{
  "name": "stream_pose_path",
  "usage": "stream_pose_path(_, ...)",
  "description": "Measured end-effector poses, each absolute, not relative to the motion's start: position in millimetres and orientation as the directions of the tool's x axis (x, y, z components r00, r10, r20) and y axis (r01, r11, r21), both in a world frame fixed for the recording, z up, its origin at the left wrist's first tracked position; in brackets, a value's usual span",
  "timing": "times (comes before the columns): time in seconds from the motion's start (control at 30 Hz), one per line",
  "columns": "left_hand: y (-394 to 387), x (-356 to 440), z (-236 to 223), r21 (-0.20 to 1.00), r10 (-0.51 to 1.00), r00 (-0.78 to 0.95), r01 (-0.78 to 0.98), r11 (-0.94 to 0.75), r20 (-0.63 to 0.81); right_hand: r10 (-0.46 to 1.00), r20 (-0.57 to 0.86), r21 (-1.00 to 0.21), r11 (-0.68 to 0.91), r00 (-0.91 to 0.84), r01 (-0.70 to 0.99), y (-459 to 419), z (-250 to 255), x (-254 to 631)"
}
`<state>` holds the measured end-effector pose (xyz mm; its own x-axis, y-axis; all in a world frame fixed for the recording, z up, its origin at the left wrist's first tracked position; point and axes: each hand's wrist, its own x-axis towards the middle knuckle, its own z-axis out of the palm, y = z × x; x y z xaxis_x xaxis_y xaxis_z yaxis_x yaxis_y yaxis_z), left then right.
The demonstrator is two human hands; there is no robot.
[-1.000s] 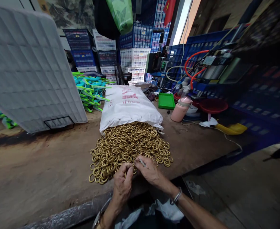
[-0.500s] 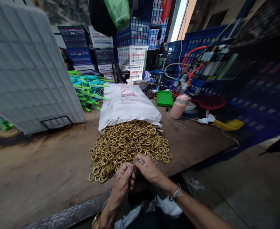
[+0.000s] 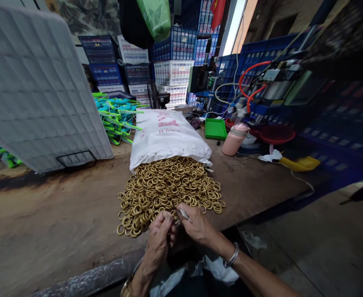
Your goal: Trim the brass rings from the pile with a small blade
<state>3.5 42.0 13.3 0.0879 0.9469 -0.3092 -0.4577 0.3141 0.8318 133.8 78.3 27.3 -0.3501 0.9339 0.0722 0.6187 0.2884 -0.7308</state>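
My left hand [image 3: 159, 234] is closed in a pinch at the near edge of a heap of gold-coloured rings [image 3: 166, 187]; what its fingertips hold is too small to make out. Just to its right, my right hand [image 3: 196, 225] is closed around a thin silvery tool [image 3: 184, 214], whose short end shows between thumb and fingers; its exact kind is unclear. A small gap separates the two hands. The rings spill out of the mouth of a white woven sack [image 3: 170, 138] lying on the wooden table [image 3: 76, 214].
A grey-white ribbed panel [image 3: 45, 90] stands at left, with bright green and blue plastic pieces [image 3: 119, 117] behind it. Along the right are a pink bottle [image 3: 233, 140], a green tray [image 3: 215, 129], a red dish [image 3: 276, 134] and a machine with orange hoses [image 3: 271, 84]. Stacked crates [image 3: 173, 73] fill the back.
My right hand has drawn slightly right, away from my left hand, with the silvery tool still in it. The left hand keeps its pinch. The view has shifted a little.
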Motion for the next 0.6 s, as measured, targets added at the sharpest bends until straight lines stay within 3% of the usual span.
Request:
stream_pose_path(0.13, 42, 3, 12, 0.858, 0.958, 0.083, -0.428, 0.284, -0.275, 0.906, 0.047, -0.587, 0.366, -0.421, 0.722, 72, 32, 134)
stream_pose_path(0.4, 37, -3, 18, 0.905, 0.971, 0.064, -0.350, 0.240, -0.232, 0.881, -0.052, -0.453, 0.399, -0.471, 0.797, 75, 33, 137)
stream_pose_path(0.6, 25, -2, 28, 0.761, 0.935, 0.209, -0.542, 0.355, -0.287, 0.949, 0.013, -0.329, 0.301, -0.315, 0.895, 92, 24, 143)
